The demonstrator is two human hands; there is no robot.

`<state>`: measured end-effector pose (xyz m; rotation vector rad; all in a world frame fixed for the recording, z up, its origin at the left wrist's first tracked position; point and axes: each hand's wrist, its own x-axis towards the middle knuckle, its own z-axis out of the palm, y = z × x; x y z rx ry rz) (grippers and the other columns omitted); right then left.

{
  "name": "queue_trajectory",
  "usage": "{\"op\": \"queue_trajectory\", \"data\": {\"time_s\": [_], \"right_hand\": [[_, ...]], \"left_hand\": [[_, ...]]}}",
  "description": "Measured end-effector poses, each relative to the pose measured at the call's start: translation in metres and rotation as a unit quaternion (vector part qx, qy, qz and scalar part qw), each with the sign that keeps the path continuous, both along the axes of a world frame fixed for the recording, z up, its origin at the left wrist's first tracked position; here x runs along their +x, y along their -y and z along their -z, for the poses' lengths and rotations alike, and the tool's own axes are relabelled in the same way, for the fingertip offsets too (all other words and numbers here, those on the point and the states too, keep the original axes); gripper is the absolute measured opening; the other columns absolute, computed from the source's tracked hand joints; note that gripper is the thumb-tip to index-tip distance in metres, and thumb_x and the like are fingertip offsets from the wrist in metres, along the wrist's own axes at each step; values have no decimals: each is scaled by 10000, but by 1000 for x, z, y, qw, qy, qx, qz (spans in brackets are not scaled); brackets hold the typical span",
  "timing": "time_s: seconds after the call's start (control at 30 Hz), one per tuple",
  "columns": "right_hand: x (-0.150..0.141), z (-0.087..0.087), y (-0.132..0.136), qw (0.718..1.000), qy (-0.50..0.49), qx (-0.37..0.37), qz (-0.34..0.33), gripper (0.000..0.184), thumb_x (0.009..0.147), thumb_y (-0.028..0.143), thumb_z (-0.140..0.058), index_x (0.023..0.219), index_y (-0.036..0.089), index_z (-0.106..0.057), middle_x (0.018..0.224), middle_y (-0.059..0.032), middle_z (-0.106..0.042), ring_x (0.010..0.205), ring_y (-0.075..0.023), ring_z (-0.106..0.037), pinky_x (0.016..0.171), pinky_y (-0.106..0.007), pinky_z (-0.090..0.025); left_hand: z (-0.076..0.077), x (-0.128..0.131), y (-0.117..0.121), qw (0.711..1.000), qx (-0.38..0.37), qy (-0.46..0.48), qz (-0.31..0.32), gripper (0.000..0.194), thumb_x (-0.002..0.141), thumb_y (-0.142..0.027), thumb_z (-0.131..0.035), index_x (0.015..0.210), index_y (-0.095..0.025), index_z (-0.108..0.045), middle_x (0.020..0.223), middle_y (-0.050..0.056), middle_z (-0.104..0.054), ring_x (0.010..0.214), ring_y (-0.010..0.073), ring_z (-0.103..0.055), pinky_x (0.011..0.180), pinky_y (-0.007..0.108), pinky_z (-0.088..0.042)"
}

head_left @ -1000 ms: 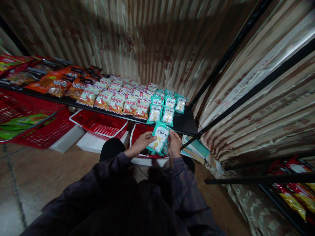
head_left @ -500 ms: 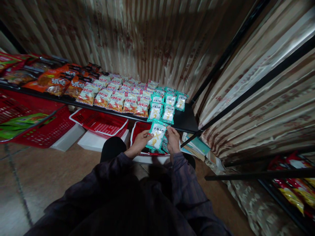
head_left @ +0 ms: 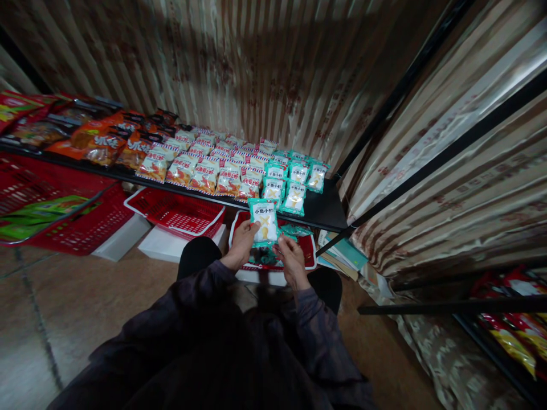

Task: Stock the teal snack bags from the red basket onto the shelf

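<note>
- Orange bags (head_left: 105, 149) and white bags (head_left: 204, 175) are laid on the shelf (head_left: 327, 208).
- By the left hand (head_left: 242, 246), a teal packet (head_left: 264, 222) is pinched over a basket (head_left: 308, 245).
- The right hand (head_left: 293, 262) is placed at the packet's lower right corner; its grip cannot be determined.

White snack packet (head_left: 265, 223) with teal edges, printed face showing, slightly tilted, held above a red basket (head_left: 309, 246)

Teal/wht pkt (head_left: 264, 222), red/wht bskt (head_left: 308, 247), blk shelf (head_left: 327, 208), orange/blk bags (head_left: 105, 149), beige/brn striped curtain (head_left: 239, 68)
</note>
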<state>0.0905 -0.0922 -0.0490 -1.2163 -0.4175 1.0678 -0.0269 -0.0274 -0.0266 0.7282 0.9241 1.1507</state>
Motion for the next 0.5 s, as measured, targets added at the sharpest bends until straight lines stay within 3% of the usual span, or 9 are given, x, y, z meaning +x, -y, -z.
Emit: {"op": "queue_trajectory", "data": {"time_s": [0.23,0.5], "right_hand": [[-8,3,-1,999,-30,1,17,502,478,398,-891,852,184,-632,686,48,-670,596,-96,-649,603,-228,-570],[-15,-2,0,995,-85,4,48,363,531,294,-866,763,176,-612,632,59,-659,547,-76,-629,575,-198,-567]], "left_hand": [[3,3,1,1000,-11,20,-20,418,608,-397,-823,869,-130,-635,802,59,-715,734,187,-672,696,296,-521],[-1,7,-4,995,-95,14,-30,207,699,-236,-789,778,-121,-637,702,46,-702,658,172,-671,659,280,-524]]}}
